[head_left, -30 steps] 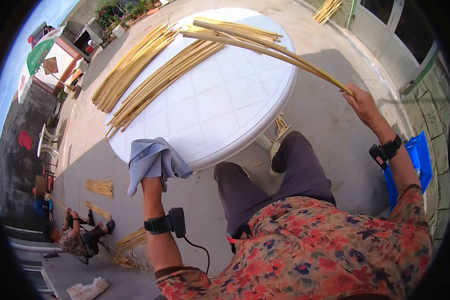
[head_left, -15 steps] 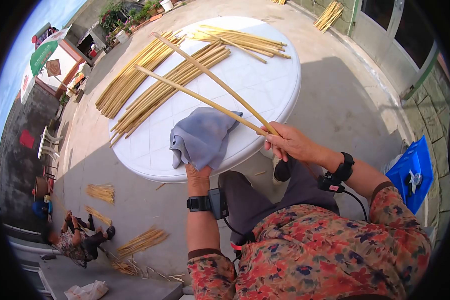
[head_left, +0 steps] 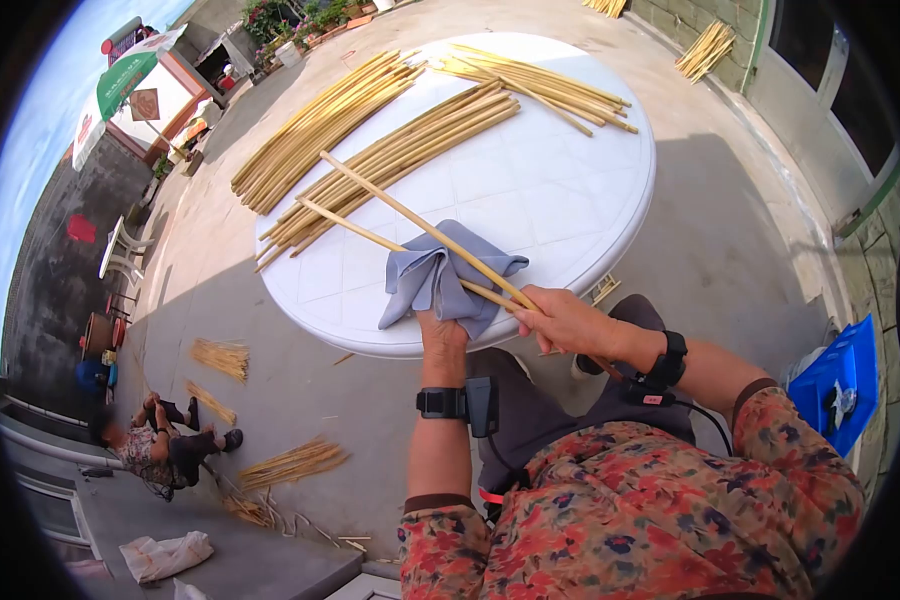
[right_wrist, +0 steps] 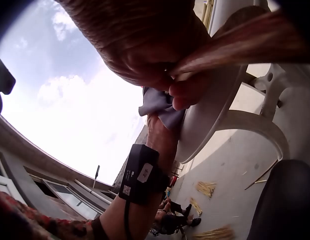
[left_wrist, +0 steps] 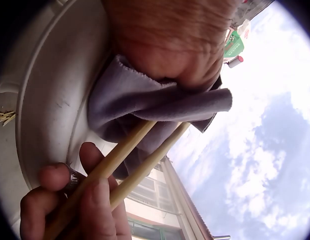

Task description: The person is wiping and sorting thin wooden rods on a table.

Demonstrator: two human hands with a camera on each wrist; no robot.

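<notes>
Two long yellow sticks (head_left: 410, 216) slant across the near part of the white round table (head_left: 315, 310). Their lower ends are pinched in the right hand (head_left: 570, 322), thumb and fingers round both, as the left wrist view also shows with the right hand (left_wrist: 95, 200). A grey-blue cloth (head_left: 435, 278) covers the fingers of the left hand (head_left: 444, 335). In the left wrist view both sticks (left_wrist: 126, 150) pass into the folds of the cloth (left_wrist: 130, 95), held beneath the left palm. The left fingers themselves are hidden by the cloth.
Bundles of similar sticks (head_left: 400, 140) lie across the table's far and left parts. A blue container (head_left: 842, 385) stands at the right. Another person (head_left: 160, 450) sits at lower left near stick bundles (head_left: 295, 464) on the ground.
The right hand has come in from the far right with the sticks, bringing them to the left hand. The left hand with the cloth has moved right, and the cloth now wraps about the sticks.
</notes>
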